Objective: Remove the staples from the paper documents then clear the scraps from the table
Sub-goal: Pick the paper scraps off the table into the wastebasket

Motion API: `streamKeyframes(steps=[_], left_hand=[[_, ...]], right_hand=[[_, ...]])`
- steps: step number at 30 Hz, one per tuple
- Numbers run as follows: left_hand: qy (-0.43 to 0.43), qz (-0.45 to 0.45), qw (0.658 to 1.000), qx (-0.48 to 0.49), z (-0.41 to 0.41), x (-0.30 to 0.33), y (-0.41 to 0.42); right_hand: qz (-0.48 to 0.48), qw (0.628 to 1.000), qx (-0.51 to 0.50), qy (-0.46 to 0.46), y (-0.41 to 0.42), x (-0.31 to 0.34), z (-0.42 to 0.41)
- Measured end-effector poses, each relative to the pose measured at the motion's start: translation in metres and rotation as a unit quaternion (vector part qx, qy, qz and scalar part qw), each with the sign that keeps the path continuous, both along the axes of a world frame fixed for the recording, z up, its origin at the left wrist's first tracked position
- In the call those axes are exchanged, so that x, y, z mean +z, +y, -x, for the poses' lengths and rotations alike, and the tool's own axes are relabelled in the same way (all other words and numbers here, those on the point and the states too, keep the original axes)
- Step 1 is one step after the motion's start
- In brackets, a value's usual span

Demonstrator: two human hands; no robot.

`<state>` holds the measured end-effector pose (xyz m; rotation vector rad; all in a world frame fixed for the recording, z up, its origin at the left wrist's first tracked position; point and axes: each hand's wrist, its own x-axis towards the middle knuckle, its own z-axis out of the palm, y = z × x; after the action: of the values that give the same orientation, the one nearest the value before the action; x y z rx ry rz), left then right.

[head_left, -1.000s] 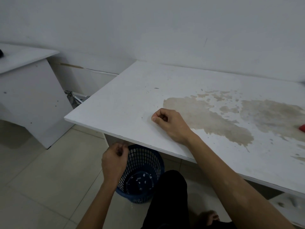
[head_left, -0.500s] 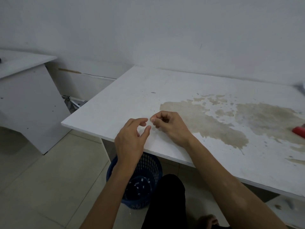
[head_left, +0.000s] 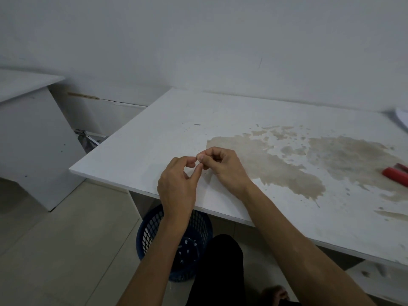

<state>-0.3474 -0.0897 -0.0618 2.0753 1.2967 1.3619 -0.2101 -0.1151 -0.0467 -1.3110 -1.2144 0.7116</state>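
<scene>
hands meeting over stained table [head_left: 154, 138], left hand [head_left: 176, 191] and right hand [head_left: 223, 168] fingertips pinched, contents unclear, blue basket [head_left: 198, 219] below, red tool [head_left: 395, 175] right

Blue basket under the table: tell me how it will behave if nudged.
The blue basket looks like open plastic mesh holding only a few small scraps, so it is probably light and would likely slide on the smooth floor tiles. A push near its rim might tip it.

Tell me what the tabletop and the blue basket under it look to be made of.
Tabletop: seemingly board with a thin matte white coating; large patches have peeled to a tan, fibrous-looking layer, though staining cannot be ruled out. Blue basket: probably moulded plastic, judging by its uniform colour and regular lattice wall with a smooth rim.
</scene>
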Motion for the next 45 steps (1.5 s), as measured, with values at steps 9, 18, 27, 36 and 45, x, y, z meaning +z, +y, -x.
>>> streamKeyframes(steps=[9,18,27,36,45], left_hand=[[0.048,0.017,0.997,0.053,-0.016,0.008,0.013],[0.038,0.012,0.998,0.047,-0.017,0.006,0.015],[0.002,-0.011,0.999,-0.031,0.049,-0.001,-0.008],[0.161,0.163,0.973,0.017,0.114,-0.101,0.005],[0.265,0.276,0.924,0.026,0.082,-0.136,0.064]], right_hand=[[-0.007,1.0,-0.014,0.01,0.003,-0.002,0.004],[-0.001,0.996,-0.056,-0.066,0.002,-0.003,0.008],[0.032,0.971,-0.087,-0.221,-0.002,-0.006,0.011],[0.045,0.96,-0.08,-0.263,-0.004,-0.002,0.017],[0.063,0.962,-0.076,-0.253,-0.004,-0.003,0.017]])
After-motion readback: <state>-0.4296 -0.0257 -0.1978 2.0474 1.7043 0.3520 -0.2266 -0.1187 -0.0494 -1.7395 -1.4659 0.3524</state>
